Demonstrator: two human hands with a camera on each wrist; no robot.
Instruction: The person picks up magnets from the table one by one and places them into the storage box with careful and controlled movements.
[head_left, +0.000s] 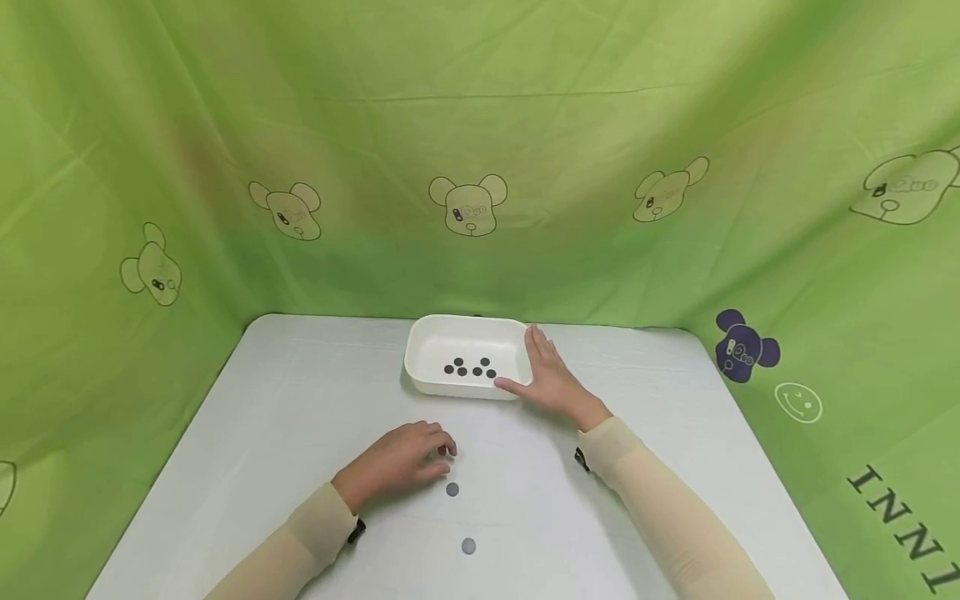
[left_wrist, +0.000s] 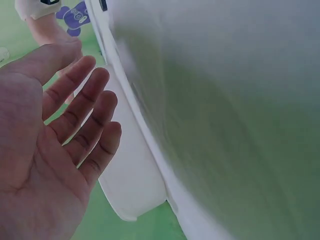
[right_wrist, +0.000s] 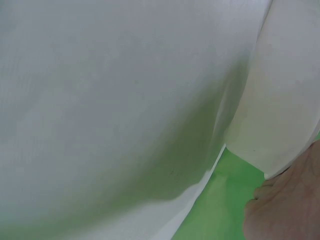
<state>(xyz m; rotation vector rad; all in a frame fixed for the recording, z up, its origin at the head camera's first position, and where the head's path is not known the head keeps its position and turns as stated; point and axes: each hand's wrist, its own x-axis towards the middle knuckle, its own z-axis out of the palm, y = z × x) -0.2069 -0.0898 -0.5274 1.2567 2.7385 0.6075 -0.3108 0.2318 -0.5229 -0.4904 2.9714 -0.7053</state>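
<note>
A white rectangular container (head_left: 431,388) sits at the table's far edge with several small dark discs (head_left: 462,372) on its floor. At its right end rests my right hand (head_left: 552,383), the fingers straight along the end wall and the thumb across the front rim. In the right wrist view, that hand (right_wrist: 285,205) lies beside the container wall (right_wrist: 280,90). My left hand (head_left: 408,454) hovers low in front of the container, fingers loosely bent. The left wrist view shows nothing in its palm. Near its thumb lies a grey disc (head_left: 452,489), and a second grey disc (head_left: 468,546) lies closer to me.
The white table (head_left: 315,392) carries all of this. Green cloth (head_left: 480,275) printed with bear heads hangs behind it and along both sides. Dark bands are on both wrists, including the left wristband (head_left: 357,531).
</note>
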